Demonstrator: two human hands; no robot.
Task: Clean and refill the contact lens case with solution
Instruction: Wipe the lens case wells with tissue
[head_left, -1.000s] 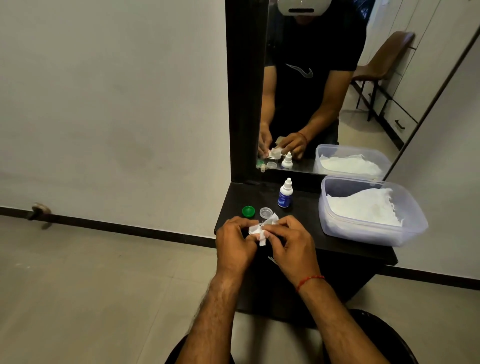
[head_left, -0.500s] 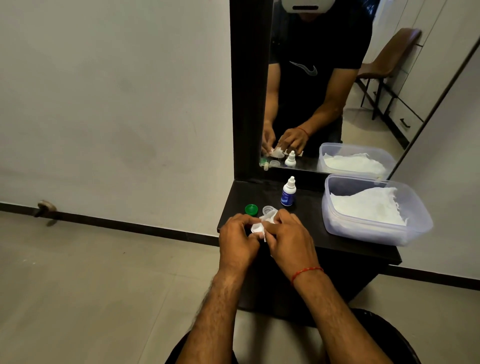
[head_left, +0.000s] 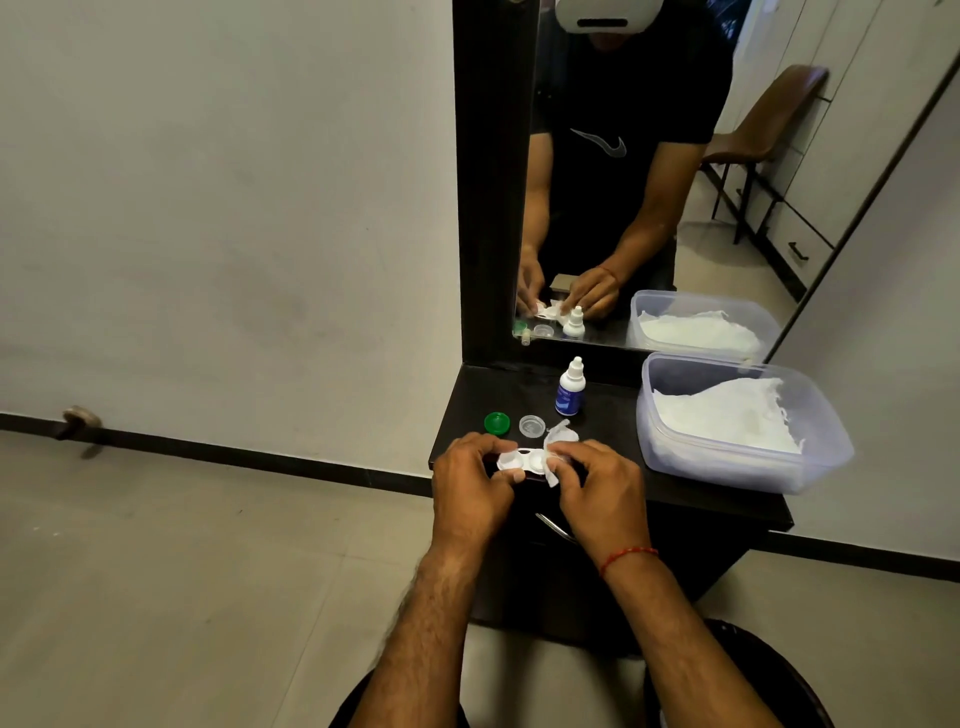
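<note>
The contact lens case (head_left: 522, 460), white with its two round wells facing up and both uncapped, is held just above the near edge of the worktop (head_left: 613, 415), between the two hands. The left hand (head_left: 470, 486) has its fingers (head_left: 511, 475) closed on the case's left end, thumb below and fingertips curled over the rim. The right hand (head_left: 597, 486) is closed on the right end together with a crumpled piece of white tissue (head_left: 557, 446), which wraps that end and sticks up toward 12 o'clock; whether the tissue reaches into the right well I cannot tell, since the fingers cover it.

From the case, a green cap (head_left: 496, 422) lies at about 11 o'clock on the worktop, and a clear cap (head_left: 532, 425) sits just beside it, closer to 12. A small solution bottle (head_left: 570, 388) with a white nozzle and blue label stands upright at roughly 1 o'clock, farther back. At 2 to 3 o'clock a clear plastic tub (head_left: 826, 457) holds white tissue sheets (head_left: 727, 421).

The worktop is a dark, narrow unit against a pale wall, with a dark-framed mirror (head_left: 623, 208) rising behind it that reflects the person's hands, the bottle and the tub. A black skirting strip runs along the wall above a grey tiled floor (head_left: 208, 571).
</note>
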